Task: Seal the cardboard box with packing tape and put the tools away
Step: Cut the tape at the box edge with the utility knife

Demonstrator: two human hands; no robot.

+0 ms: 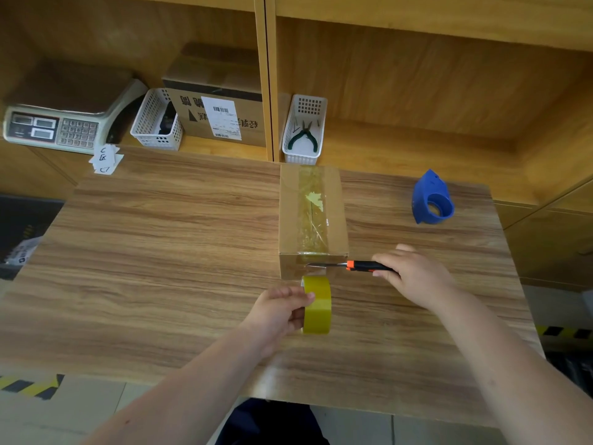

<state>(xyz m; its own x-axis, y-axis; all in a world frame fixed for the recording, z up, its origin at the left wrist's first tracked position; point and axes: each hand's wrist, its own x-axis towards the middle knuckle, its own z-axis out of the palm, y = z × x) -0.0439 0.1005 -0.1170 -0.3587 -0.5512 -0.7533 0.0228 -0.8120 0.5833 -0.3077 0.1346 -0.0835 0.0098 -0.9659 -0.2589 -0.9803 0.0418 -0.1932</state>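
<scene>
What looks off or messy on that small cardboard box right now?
The clear tape strip along the top of the small brown cardboard box is wrinkled, with a torn pale paper patch trapped beneath it near the seam. Nothing else stands out.

I see warm, even light with only soft shadows and a faint sheen on the table (160,252). Wide-angle distortion bends the edges, and the near forearms blur.
</scene>
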